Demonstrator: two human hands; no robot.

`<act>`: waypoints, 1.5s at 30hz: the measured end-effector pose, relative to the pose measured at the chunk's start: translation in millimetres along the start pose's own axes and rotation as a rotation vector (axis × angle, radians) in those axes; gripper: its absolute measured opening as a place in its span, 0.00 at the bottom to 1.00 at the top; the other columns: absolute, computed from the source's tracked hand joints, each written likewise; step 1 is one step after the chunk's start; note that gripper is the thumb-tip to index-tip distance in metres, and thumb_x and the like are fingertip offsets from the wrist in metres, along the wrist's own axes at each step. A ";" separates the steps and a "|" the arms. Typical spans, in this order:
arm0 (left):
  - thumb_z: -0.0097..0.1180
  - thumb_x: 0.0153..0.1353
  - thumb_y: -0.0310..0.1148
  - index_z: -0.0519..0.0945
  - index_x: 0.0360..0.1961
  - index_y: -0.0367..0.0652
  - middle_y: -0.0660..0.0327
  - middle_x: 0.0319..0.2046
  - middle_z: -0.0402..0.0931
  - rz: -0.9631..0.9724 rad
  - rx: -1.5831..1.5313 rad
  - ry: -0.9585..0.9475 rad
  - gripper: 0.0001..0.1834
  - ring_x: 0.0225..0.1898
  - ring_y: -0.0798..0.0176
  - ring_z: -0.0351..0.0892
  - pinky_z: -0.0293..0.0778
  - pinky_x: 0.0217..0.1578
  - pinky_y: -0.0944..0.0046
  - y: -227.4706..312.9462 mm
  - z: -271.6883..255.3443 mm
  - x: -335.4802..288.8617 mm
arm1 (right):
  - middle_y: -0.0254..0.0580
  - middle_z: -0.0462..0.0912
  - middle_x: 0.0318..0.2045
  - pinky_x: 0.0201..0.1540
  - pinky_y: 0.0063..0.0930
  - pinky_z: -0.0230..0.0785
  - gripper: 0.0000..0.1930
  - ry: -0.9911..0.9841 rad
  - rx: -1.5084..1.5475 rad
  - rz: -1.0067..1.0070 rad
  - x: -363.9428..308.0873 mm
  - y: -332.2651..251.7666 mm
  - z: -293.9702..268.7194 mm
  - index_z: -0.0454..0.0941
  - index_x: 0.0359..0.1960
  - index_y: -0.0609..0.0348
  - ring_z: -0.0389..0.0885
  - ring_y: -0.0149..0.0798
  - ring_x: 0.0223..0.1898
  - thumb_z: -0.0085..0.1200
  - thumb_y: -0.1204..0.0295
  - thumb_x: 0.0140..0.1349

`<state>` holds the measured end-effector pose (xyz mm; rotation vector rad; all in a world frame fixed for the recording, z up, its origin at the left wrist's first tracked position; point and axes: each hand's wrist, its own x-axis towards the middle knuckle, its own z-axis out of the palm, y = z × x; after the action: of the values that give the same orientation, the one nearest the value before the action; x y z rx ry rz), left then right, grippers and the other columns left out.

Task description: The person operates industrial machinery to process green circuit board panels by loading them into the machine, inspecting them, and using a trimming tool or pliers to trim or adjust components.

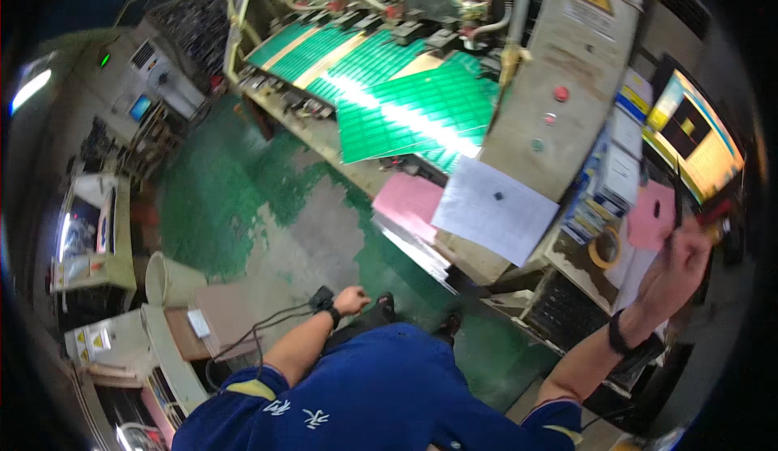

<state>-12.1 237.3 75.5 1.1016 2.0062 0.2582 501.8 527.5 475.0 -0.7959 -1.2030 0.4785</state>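
Observation:
My right hand (687, 252) is raised at the right, in front of the monitor (697, 131). Its fingers are closed around a thin dark pointed tool (678, 196) that stands up from them; its exact kind is unclear. Below the tool lies a pink sheet (648, 214) with a dark oval object on it. My left hand (351, 299) hangs low over the floor, its fingers curled in with nothing visible in them. Beside its wrist is a small black box (322, 298) with a cable running along my forearm.
Green circuit panels (417, 115) lie on the machine bed ahead. A white sheet (496, 208) and pink sheets (408, 205) rest on the machine's near end. Boxes (617, 177) and a tape roll (604, 248) sit by the monitor. A bin (172, 279) stands left.

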 end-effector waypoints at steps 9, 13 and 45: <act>0.55 0.66 0.29 0.79 0.39 0.37 0.59 0.28 0.80 0.029 -1.045 0.145 0.06 0.25 0.66 0.78 0.74 0.26 0.66 18.0 -132.8 98.2 | 0.40 0.75 0.39 0.40 0.29 0.75 0.13 -0.506 0.843 1.319 -260.6 35.3 235.9 0.73 0.48 0.61 0.81 0.37 0.36 0.50 0.85 0.62; 0.54 0.66 0.29 0.79 0.43 0.36 0.61 0.31 0.81 0.143 -1.138 0.400 0.09 0.30 0.68 0.79 0.74 0.32 0.68 -7.4 -210.4 226.0 | 0.39 0.76 0.39 0.43 0.31 0.75 0.16 -0.580 0.706 1.504 -332.6 45.9 313.9 0.72 0.54 0.63 0.82 0.38 0.38 0.49 0.82 0.64; 0.59 0.65 0.32 0.73 0.32 0.42 0.72 0.24 0.66 0.165 -0.627 0.152 0.08 0.27 0.75 0.63 0.64 0.31 0.71 -69.5 -630.3 603.4 | 0.36 0.82 0.40 0.31 0.16 0.67 0.12 -0.543 0.245 1.390 -326.7 315.7 919.0 0.79 0.50 0.63 0.75 0.22 0.30 0.54 0.78 0.66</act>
<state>-692.4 787.0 111.0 0.8507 1.7672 1.0062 -445.3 763.4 161.3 -1.2565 -0.8605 2.0330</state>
